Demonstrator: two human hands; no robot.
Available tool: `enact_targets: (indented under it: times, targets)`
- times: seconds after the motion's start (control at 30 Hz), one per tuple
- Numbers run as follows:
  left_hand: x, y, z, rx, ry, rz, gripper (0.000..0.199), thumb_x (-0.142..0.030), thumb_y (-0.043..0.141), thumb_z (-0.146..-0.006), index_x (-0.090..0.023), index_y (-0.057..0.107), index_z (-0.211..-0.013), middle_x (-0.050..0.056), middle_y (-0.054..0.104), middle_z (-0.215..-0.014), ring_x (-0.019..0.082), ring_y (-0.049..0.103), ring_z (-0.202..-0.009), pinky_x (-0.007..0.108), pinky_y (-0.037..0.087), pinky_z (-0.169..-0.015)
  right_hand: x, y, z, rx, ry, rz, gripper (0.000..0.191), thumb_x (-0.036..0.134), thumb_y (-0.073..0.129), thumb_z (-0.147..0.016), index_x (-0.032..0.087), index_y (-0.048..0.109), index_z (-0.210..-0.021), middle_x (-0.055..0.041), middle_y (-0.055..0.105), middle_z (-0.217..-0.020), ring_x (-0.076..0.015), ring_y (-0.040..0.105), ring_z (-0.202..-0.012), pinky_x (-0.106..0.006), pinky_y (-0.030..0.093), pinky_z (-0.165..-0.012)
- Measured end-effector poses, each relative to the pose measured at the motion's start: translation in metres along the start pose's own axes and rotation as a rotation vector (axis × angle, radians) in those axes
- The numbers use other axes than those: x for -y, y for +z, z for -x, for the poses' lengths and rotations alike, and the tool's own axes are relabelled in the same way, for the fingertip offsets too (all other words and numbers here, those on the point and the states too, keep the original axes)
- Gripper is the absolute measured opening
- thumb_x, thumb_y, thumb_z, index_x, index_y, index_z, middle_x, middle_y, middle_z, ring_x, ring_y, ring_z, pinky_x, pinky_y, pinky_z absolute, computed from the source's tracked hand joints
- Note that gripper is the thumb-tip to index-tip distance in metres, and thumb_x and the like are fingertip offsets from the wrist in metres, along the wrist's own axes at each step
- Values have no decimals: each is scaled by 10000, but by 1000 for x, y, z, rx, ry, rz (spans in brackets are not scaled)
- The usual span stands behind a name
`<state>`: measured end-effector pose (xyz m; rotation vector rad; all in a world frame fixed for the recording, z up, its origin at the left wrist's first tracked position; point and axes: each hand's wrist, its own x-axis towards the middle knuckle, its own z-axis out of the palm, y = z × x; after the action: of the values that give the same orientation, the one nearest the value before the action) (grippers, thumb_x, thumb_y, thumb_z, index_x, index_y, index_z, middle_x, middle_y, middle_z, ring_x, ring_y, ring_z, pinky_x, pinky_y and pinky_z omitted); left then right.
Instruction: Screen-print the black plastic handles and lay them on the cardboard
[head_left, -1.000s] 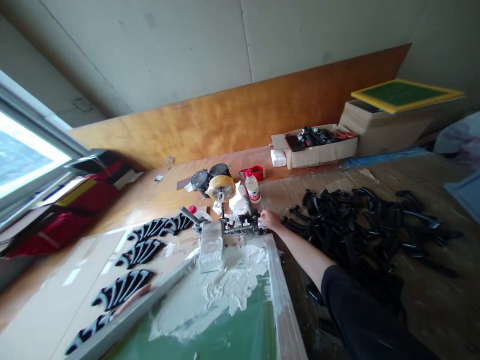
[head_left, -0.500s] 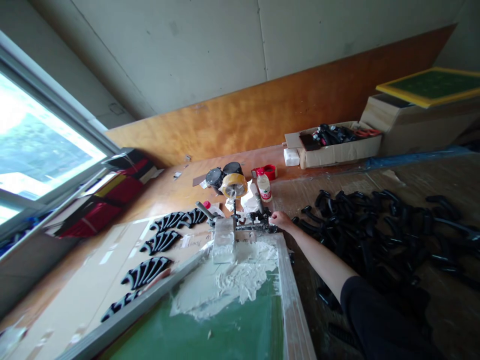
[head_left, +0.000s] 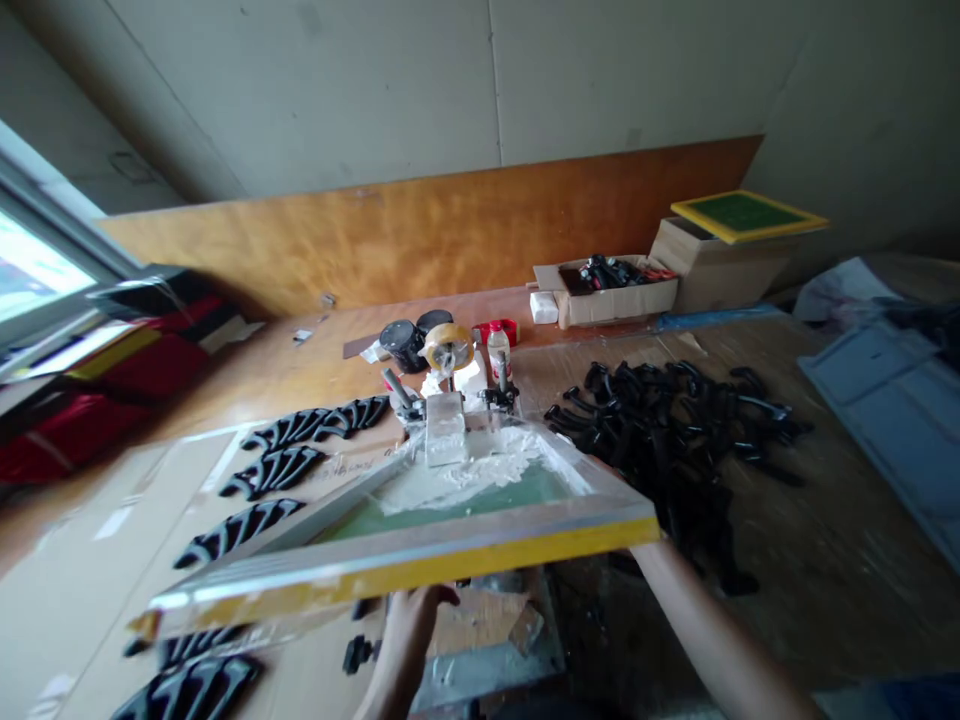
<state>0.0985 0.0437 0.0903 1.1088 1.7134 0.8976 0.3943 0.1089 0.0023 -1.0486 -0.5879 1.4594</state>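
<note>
A tilted screen-printing frame (head_left: 480, 540) with yellow tape along its near edge fills the middle. Pale paste (head_left: 480, 468) is smeared over the far part of its green mesh. Below the near edge is my left hand (head_left: 416, 603), thumb partly showing, the other fingers mostly hidden by the frame. My right forearm (head_left: 694, 610) runs under the frame's right corner, and the frame hides most of that hand. The far end of the frame meets a metal clamp block (head_left: 445, 428). Beneath the frame shows a base board (head_left: 480, 625).
Rows of curved black parts (head_left: 274, 470) lie on cardboard at left; a pile of black handle-like parts (head_left: 660, 420) lies at right. Behind the clamp stand a tape roll (head_left: 450, 347), black tubs (head_left: 402, 343) and a bottle (head_left: 499, 350). A grey crate (head_left: 885, 400) sits far right.
My right hand has left the clamp and come back toward the frame's near right corner. My left hand has moved from the left side to under the near edge. The view has shifted.
</note>
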Motion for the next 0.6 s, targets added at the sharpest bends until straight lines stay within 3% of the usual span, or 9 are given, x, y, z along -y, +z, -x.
enact_targets:
  times: [0.1,0.2,0.27,0.33,0.4,0.47,0.53,0.6]
  targets:
    - [10,19,16,254,-120,185,526,-565,625,-787,-155,671,-1114,137,702,-1041,258,671,-874,323,545,-641,-14,22,54,2,76,-86,303,396,803,-642,233,671,-862,-13,687,-816,-179,622,-753,-304,484,-675]
    - [15,31,24,528,-247,427,588,-568,676,-742,-145,649,-1150,164,678,-1135,256,659,-968,319,542,-719,-27,52,87,109,147,-63,279,361,786,-694,215,669,-901,-2,672,-864,-138,607,-762,-261,466,-691]
    - [19,32,25,589,-243,492,553,-540,693,-740,-145,655,-1126,145,684,-1111,229,656,-958,302,533,-750,-33,71,100,190,181,26,262,384,744,-749,197,659,-913,-5,659,-855,-127,598,-746,-245,459,-677]
    - [25,27,21,548,-191,493,517,-509,719,-724,-142,667,-1084,113,702,-1014,192,659,-868,277,524,-735,-38,85,109,194,165,174,280,423,701,-784,189,646,-927,-17,657,-833,-145,606,-741,-259,471,-667]
    - [33,20,17,460,-145,465,511,-503,743,-691,-129,676,-1033,89,706,-910,170,652,-776,270,522,-708,-42,94,117,77,8,390,311,447,651,-820,201,635,-1010,-44,675,-886,-187,633,-806,-310,506,-717]
    - [41,13,13,404,-121,441,526,-531,743,-668,-117,680,-986,80,700,-841,171,648,-725,281,527,-684,-48,98,127,-12,-279,680,359,431,615,-852,224,613,-1145,-91,673,-1074,-240,631,-991,-396,511,-865]
    - [47,7,13,406,-118,441,542,-559,730,-661,-121,676,-977,73,698,-824,178,651,-709,293,531,-672,-57,101,138,65,-568,983,469,400,642,-842,245,566,-1278,-115,595,-1290,-281,547,-1194,-467,445,-1017]
    - [52,3,15,443,-123,446,540,-570,717,-668,-127,674,-974,73,701,-826,183,657,-720,299,532,-682,-69,103,146,240,-734,1196,543,327,642,-849,260,506,-1370,-97,533,-1388,-285,462,-1303,-492,393,-1090]
